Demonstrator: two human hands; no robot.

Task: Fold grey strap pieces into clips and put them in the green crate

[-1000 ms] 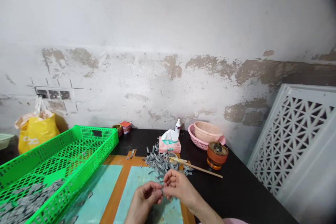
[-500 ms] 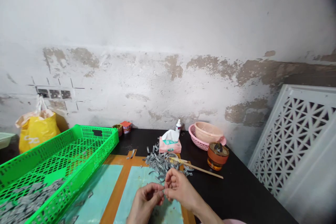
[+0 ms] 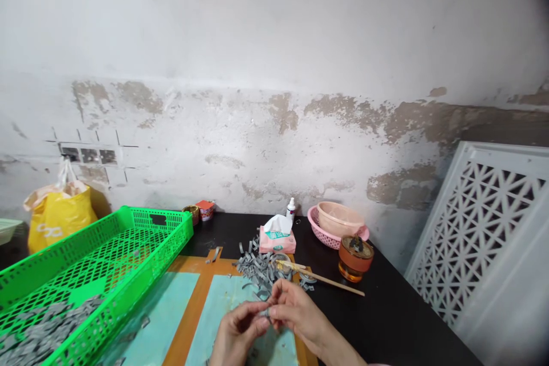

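Over the light-blue sheet [image 3: 223,303], my left hand [image 3: 241,329] and my right hand [image 3: 295,315] meet with closed fingers. Pinched between their fingertips is a small grey piece [image 3: 265,313], mostly covered, so its exact kind cannot be made out. Just beyond them lies a heap of curled grey strips [image 3: 257,266]. A thin wooden stick [image 3: 337,282] with a yellowish end rests against that heap. To the left, a green plastic crate [image 3: 171,243] holds many flat grey pieces [image 3: 55,326] in its near part.
Behind the strips stand a tissue box [image 3: 278,240] and a small white bottle [image 3: 290,207]. Pink basins [image 3: 338,218] and an amber jar [image 3: 355,260] are at the right on the black table [image 3: 386,303]. A yellow bag [image 3: 62,214] hangs at the left; a lattice panel [image 3: 501,229] leans right.
My hands have drawn a little closer together, and the grey piece now shows between the fingertips. The view has shifted slightly; the other things stay put.
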